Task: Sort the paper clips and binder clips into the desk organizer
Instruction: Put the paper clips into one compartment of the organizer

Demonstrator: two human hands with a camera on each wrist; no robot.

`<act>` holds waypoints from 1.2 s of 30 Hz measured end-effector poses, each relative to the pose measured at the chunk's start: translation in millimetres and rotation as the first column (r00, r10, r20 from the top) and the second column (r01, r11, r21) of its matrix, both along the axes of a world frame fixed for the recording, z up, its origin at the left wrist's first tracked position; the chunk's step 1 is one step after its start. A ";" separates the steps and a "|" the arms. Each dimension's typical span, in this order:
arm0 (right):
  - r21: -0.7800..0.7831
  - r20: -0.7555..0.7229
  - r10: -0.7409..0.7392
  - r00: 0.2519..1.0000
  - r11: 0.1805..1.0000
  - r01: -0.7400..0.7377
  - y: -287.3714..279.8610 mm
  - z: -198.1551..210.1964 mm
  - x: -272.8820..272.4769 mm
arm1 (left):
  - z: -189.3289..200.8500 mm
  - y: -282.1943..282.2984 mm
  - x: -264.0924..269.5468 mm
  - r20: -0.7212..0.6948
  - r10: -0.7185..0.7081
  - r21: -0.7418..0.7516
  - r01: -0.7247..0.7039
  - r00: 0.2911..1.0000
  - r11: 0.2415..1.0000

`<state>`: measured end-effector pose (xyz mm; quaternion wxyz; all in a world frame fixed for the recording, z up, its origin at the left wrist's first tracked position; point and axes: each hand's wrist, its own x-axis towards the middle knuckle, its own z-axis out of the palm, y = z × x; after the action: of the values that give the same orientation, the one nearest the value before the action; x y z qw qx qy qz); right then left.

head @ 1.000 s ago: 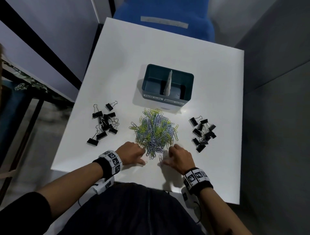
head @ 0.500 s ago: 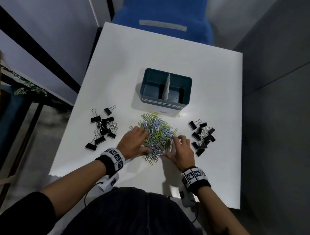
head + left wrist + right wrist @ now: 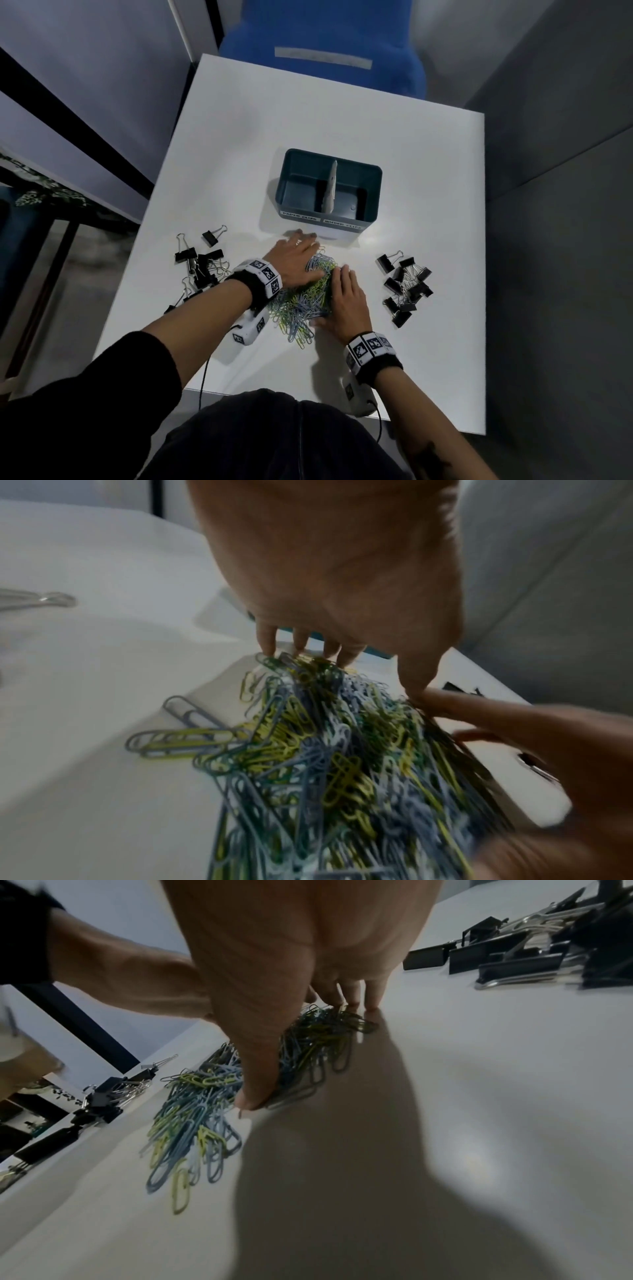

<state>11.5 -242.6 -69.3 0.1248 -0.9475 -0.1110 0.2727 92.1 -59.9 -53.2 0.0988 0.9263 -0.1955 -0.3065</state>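
A heap of yellow, blue and green paper clips (image 3: 305,301) lies on the white table in front of the teal desk organizer (image 3: 285,178), whose two compartments are labelled and look empty. My left hand (image 3: 298,253) lies with straight fingers over the heap's far left side, its fingertips near the organizer. My right hand (image 3: 342,294) presses flat against the heap's right side, with its thumb at the near edge. In the left wrist view the left hand (image 3: 356,669) touches the paper clips (image 3: 325,764). In the right wrist view the right hand (image 3: 304,1050) hems in the paper clips (image 3: 192,1115).
Black binder clips lie in two groups: the left group (image 3: 202,263) beside my left wrist, the right group (image 3: 406,287) just right of my right hand. A blue chair (image 3: 322,44) stands beyond the table's far edge. The table's near edge runs close under my forearms.
Both hands slid forward from the heap's near edge along its sides. The left hand reached the far side by the organizer, and the paper clips got squeezed into a narrower heap.
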 end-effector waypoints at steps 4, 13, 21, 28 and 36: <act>0.099 0.039 -0.053 0.998 0.994 0.049 -0.8 1.2 4.7 | 7.2 -5.8 -27.8 -0.015 -0.087 -0.103 0.085 0.996 0.991; 0.249 0.028 -0.107 0.994 0.964 0.096 -23.9 8.6 19.9 | 11.3 32.8 -90.3 0.054 0.200 -0.011 -0.200 0.978 0.980; -0.006 -0.053 0.213 0.976 0.977 -0.214 9.2 7.7 34.2 | 10.0 30.1 -97.0 -0.025 0.231 0.086 -0.228 0.973 0.970; 0.220 0.034 0.068 0.997 0.973 -0.074 14.3 8.6 15.5 | 10.1 5.7 -87.7 0.028 0.217 -0.071 -0.215 0.976 0.974; 0.047 -0.023 -0.077 0.997 0.996 0.078 -29.7 25.6 -7.3 | 5.7 45.4 -106.2 0.027 0.372 0.071 -0.373 0.928 0.925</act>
<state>4.2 -272.3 -43.7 0.1591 -0.9449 -0.0793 0.2750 -14.1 -14.6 -47.5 0.1193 0.9516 -0.0052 -0.2831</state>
